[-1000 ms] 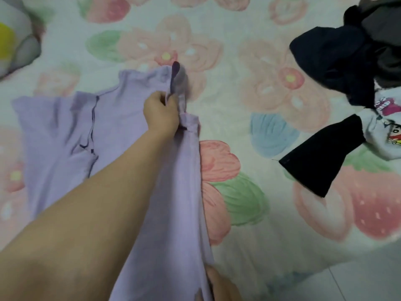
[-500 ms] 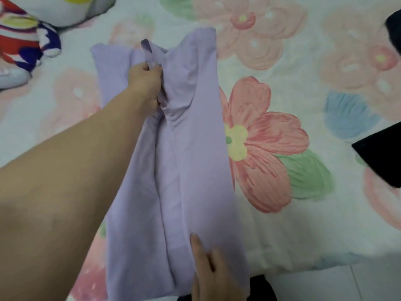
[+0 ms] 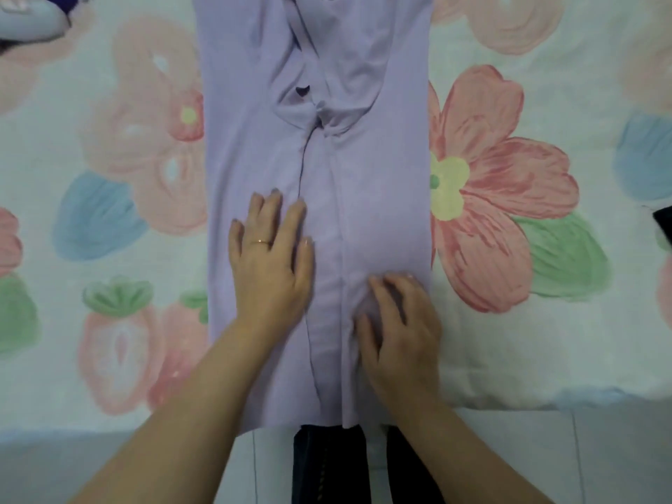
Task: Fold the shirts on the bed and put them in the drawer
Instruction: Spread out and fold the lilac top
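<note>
Shirt [image 3: 381, 176]: sides folded inward; crosswise fold, drawer pending.
Left hand [image 3: 271, 260]: 7 o'clock, fingers flat, pressing.
Right hand [image 3: 398, 321]: 5 o'clock, blurred, seemingly flat.

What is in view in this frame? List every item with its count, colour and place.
shirt: one, lilac, folded into a long strip, lying down the middle of the bed
bedsheet: one, pale with pink flowers and strawberries, under the shirt
soft toy: one, pale, top left corner, mostly cut off
dark garment: one, black, right edge, mostly cut off
floor: pale tiles, along the bottom
trousers: dark, bottom centre
ring: one, gold, on a left-hand finger
left hand: flat on the shirt's left half
right hand: on the shirt's right half, fingers bent, blurred
</note>
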